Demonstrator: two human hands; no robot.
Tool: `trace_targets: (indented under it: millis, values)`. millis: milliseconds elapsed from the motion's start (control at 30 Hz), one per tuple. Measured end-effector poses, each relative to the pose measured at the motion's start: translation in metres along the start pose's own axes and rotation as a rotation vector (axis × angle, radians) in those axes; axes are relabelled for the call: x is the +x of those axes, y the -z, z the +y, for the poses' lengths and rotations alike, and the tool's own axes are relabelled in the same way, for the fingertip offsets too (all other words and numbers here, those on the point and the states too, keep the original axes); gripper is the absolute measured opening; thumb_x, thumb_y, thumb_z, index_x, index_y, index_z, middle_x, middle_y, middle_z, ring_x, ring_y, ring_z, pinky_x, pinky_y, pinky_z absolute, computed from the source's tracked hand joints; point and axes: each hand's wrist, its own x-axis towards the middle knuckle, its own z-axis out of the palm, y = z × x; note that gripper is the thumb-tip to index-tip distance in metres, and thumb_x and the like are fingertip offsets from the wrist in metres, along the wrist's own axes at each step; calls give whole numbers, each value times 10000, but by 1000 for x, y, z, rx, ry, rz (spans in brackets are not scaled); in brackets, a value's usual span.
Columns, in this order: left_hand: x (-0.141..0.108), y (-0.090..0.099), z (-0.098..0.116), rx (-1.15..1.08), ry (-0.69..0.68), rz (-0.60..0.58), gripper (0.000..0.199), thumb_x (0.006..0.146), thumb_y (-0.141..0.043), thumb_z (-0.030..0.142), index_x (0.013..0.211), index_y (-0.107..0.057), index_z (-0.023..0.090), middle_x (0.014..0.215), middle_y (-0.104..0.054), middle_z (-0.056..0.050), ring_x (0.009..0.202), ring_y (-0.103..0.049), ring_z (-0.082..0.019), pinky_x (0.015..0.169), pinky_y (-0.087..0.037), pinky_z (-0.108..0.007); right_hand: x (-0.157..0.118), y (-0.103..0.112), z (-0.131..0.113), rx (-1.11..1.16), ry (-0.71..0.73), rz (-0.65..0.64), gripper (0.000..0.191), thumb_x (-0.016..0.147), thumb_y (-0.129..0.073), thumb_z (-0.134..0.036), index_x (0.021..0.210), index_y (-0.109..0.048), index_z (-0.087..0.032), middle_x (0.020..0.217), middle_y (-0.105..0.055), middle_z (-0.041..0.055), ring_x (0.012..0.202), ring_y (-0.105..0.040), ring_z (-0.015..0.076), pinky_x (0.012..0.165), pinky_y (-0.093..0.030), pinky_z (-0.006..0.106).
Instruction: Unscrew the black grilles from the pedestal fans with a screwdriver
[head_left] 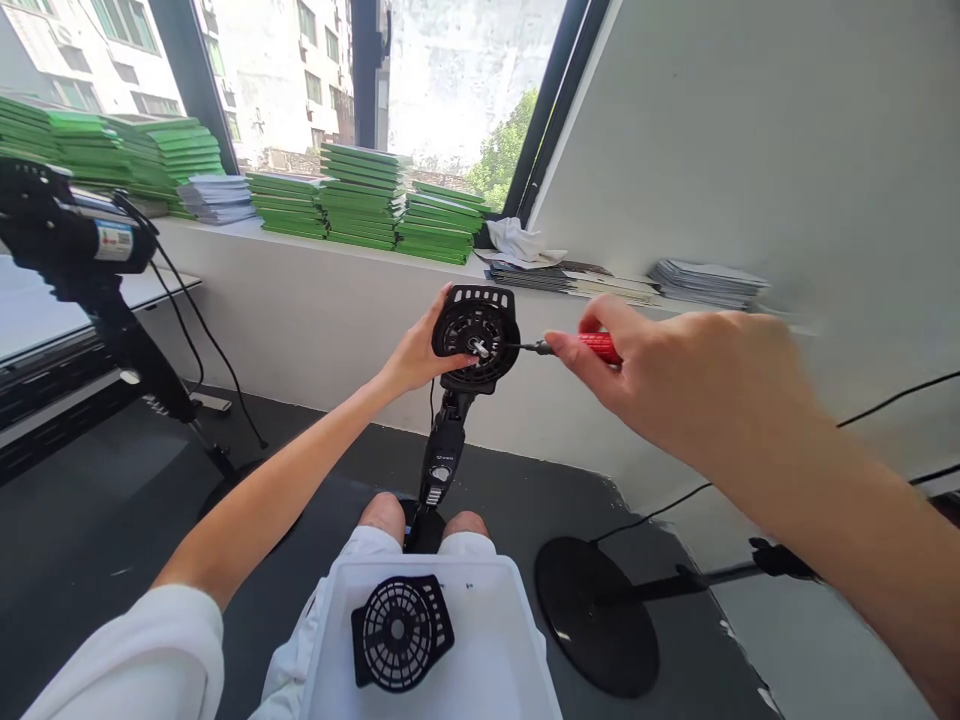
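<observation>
In front of me a black fan head (495, 372) with its inside showing tops a black stand (442, 450). My left hand (415, 350) grips the left side of the fan head, its thumb laid across the front. From the right, my right hand (637, 345) is closed around the red handle of a screwdriver (598, 347). The thin shaft points left and its tip reaches the fan head; whether it touches a screw I cannot tell. A detached black fan grille (399, 632) lies in the white tray (517, 640) on my lap, with a few tiny dark bits near it.
Stacks of green booklets (360, 200) and grey papers (705, 283) line the window sill. Another black fan (112, 240) stands at the left beside a table. On the floor at right is a round black base (596, 615) with a pole and cable.
</observation>
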Motion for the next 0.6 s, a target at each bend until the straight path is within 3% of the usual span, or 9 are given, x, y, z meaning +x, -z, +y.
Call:
trace_targets:
  millis: [100, 233, 333, 433, 500, 600]
  values:
    - [-2, -1, -2, 5, -17, 15, 1210, 719, -846, 547, 1654, -122, 292, 1579, -501, -127, 1408, -518, -395, 1156, -435, -547, 0, 4, -3, 105, 67, -45, 410, 1007, -377, -478, 1194, -590, -182, 562, -566, -8, 459, -394, 135, 543, -207, 258]
    - [-4, -2, -6, 5, -28, 21, 1203, 738, -839, 549, 1656, -101, 308, 1542, -544, -127, 1364, -564, -382, 1142, -448, -554, 1, 8, 0, -57, -34, -74, 539, 1040, -261, -556, 854, -617, -197, 506, -505, 17, 467, -390, 149, 540, -198, 277]
    - [-7, -3, -5, 15, -19, 33, 1172, 742, -840, 529, 1650, -133, 310, 1530, -555, -125, 1343, -582, -371, 1128, -463, -544, 0, 6, 5, 97, 63, -56, 357, 1001, -390, -458, 1065, -605, -180, 585, -594, -1, 471, -423, 134, 534, -231, 253]
    - [-8, -4, -1, 35, 23, 38, 1150, 747, -837, 498, 1646, -152, 286, 1500, -582, -125, 1327, -596, -359, 1117, -472, -534, -2, 2, 5, 220, 211, -47, 312, 987, -459, -367, 1212, -537, -167, 665, -658, -9, 457, -430, 112, 511, -233, 232]
    - [-8, -5, 0, 36, 35, 37, 1151, 745, -838, 486, 1646, -152, 278, 1513, -570, -128, 1339, -587, -359, 1121, -469, -531, -3, 1, 3, 130, 184, 22, 305, 1035, -420, -428, 1115, -575, -178, 599, -617, -3, 439, -419, 117, 500, -194, 247]
    - [-7, -4, 0, 20, -1, 37, 1158, 740, -842, 495, 1645, -150, 286, 1560, -523, -129, 1381, -553, -364, 1139, -457, -527, -1, 2, 0, -17, 57, 103, 464, 1051, -342, -562, 943, -599, -192, 476, -502, -2, 419, -408, 138, 505, -167, 273]
